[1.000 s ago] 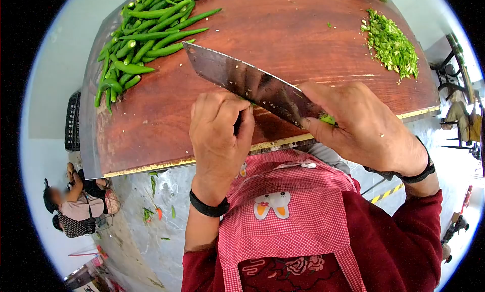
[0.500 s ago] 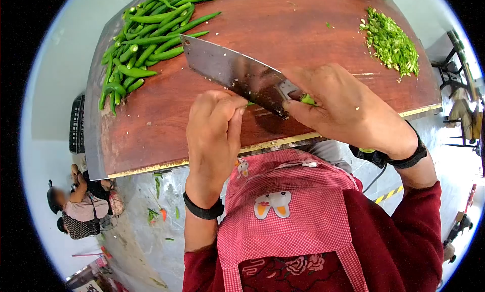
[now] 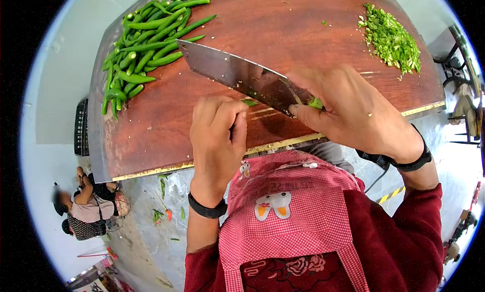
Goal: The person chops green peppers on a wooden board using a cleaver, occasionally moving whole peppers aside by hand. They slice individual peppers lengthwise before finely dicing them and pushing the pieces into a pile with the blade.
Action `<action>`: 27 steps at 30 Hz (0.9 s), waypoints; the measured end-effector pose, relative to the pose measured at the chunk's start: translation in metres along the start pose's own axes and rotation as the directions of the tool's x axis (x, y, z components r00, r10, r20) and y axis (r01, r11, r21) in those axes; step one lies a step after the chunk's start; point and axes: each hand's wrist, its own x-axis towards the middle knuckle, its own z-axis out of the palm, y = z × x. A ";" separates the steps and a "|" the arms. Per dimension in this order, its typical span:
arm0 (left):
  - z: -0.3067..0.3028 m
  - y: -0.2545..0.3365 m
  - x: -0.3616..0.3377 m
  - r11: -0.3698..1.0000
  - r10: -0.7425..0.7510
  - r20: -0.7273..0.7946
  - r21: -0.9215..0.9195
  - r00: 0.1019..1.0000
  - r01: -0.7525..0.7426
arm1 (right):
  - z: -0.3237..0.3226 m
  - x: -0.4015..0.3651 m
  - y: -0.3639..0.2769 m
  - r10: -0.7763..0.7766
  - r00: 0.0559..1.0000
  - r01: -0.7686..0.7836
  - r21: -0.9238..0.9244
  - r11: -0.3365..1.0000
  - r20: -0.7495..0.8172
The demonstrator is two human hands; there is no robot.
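Observation:
My right hand (image 3: 343, 102) grips a broad cleaver (image 3: 237, 74) by its handle, with the blade slanting up to the left over the brown wooden table (image 3: 283, 34). Green bits cling to the steel, and a piece of green pepper shows by my thumb. Left of the blade, my left hand (image 3: 217, 127) is closed with curled fingers, knuckles toward the cleaver. A short bit of green chili pepper (image 3: 249, 103) pokes out at its fingertips, close under the edge; the fingers hide the rest. A heap of whole green chilies (image 3: 146, 44) lies at the far left.
Chopped green chili (image 3: 391, 41) is piled at the table's far right. A yellow strip (image 3: 151, 173) runs along the near edge. Pepper scraps (image 3: 161, 214) lie on the floor at left, where a person (image 3: 91, 203) sits. A black crate (image 3: 81, 127) stands beside the table.
The view has shifted slightly. The cleaver's tip has moved a little left and down, and a wider gap shows between the left thumb and index finger.

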 end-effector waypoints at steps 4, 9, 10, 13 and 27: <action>0.001 -0.001 0.000 0.999 0.036 -0.039 0.004 0.999 -0.036 | -0.003 0.000 0.000 0.034 0.998 -0.034 0.010 0.999 0.061; 0.002 -0.001 -0.003 0.998 0.051 -0.043 -0.029 0.998 -0.052 | -0.004 0.004 -0.003 0.063 0.984 -0.075 0.064 0.995 0.167; 0.003 0.000 -0.004 0.999 0.044 -0.051 -0.025 0.998 -0.045 | -0.001 0.002 -0.002 0.063 0.983 -0.075 0.064 0.995 0.170; 0.000 0.001 -0.004 0.999 0.038 -0.054 -0.015 0.998 -0.038 | 0.004 -0.003 0.000 -0.050 0.999 0.050 0.025 0.998 -0.005; 0.004 -0.005 -0.005 0.995 0.070 -0.084 -0.059 0.994 -0.075 | 0.002 0.015 -0.016 -0.017 0.977 0.028 -0.046 0.999 0.212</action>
